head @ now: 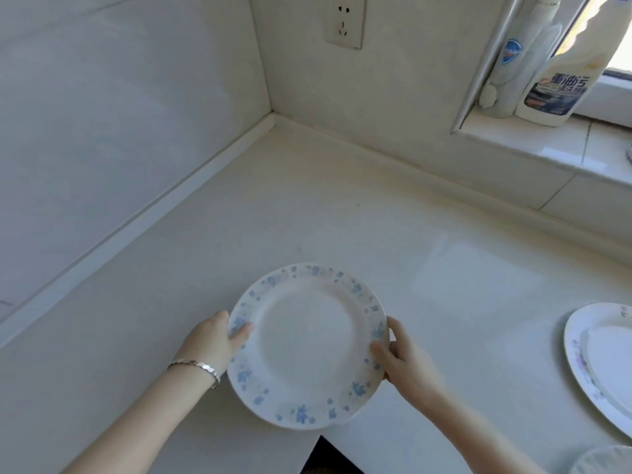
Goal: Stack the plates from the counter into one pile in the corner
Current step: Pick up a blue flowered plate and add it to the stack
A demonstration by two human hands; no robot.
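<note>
Person holds a white plate w/ blue flower rim (307,343) in both hands, near the front edge of the pale counter (307,206), lower centre of view. Plate sits roughly level, tipped slightly toward the camera. Its near edge overlaps a dark gap (325,456) at the counter front. Can't tell if the plate is clear of the surface or resting on it.

Left hand (213,340) grips the plate's left rim: thumb on top of the rim, other fingers hidden under the plate. Silver bracelet (198,367) on that wrist. Right hand (403,357) grips the right rim: thumb laid on the rim's top, fingers curled round the edge, tips mostly out of sight behind the plate. Both forearms are cut off by the bottom of the frame.

Corner (273,114) where the two walls meet is well apart from the plate, up and slightly left.

A second plate (602,364) lies on the counter at far right, cut by the frame edge, rim pattern too faint to read. It may be more than one plate stacked, can't tell. Pale rounded thing (605,460) at bottom-right corner, mostly cut off, unidentifiable.

Wall socket (344,23) above the corner, top cropped. Windowsill (547,142) at upper right carries a cleaner bottle (554,80) and a slimmer bottle (509,63) just beside it, tops cut off, labels mostly blurred.
</note>
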